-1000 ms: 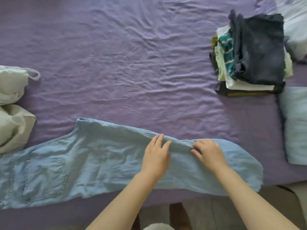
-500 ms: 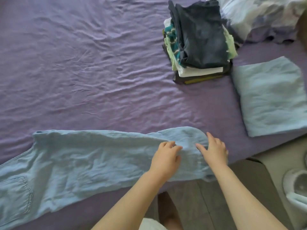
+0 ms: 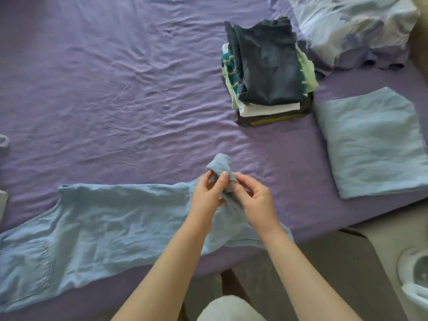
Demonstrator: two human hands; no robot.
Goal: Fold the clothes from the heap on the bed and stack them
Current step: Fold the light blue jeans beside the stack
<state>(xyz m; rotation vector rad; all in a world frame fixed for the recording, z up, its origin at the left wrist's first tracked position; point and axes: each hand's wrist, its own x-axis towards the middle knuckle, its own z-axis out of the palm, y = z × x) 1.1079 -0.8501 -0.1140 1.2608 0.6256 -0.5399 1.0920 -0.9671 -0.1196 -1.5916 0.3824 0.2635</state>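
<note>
Purple sheet (image 3: pixel 120 93) covers the bed in front of you, wrinkled and mostly bare. Far right sits your stack (image 3: pixel 268 70) of folded clothes, a dark piece on top, and just right of it a folded light blue piece (image 3: pixel 370 144) lies flat on its own. That much looks done. At the near edge the blue trousers (image 3: pixel 111 223) lie stretched leftward, the pocket end at the far left, not yet folded across. Your left hand (image 3: pixel 206 193) and right hand (image 3: pixel 254 200) both pinch the hem end, bunched and lifted off the sheet. You likely have to carry that end over, fold again, then stack it. At the left edge a scrap of pale cloth (image 3: pixel 3 144) shows; whether more clothes wait there you cannot tell.
</note>
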